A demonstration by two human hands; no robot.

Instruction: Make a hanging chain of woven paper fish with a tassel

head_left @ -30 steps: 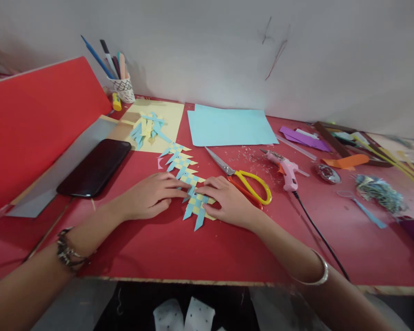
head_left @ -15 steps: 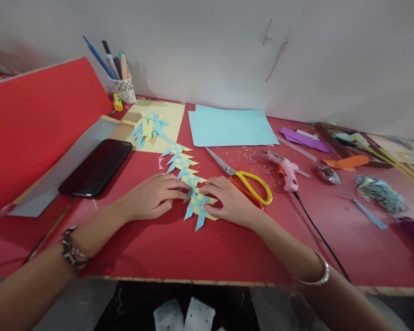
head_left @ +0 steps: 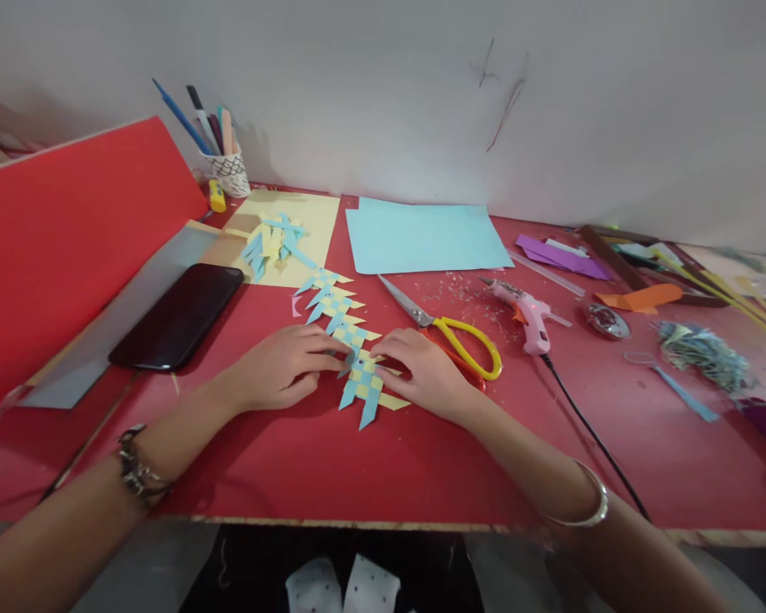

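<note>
Right now the left hand (head_left: 281, 368) and right hand (head_left: 425, 372) press flat fingers, gripping nothing, on the woven paper fish (head_left: 365, 385) near the table's (head_left: 332, 464) front edge, and a hard push could maybe tear its thin strips.

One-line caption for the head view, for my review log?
Both hands, left and right, press a blue-and-yellow woven paper piece on a red table beside yellow-handled scissors.
</note>
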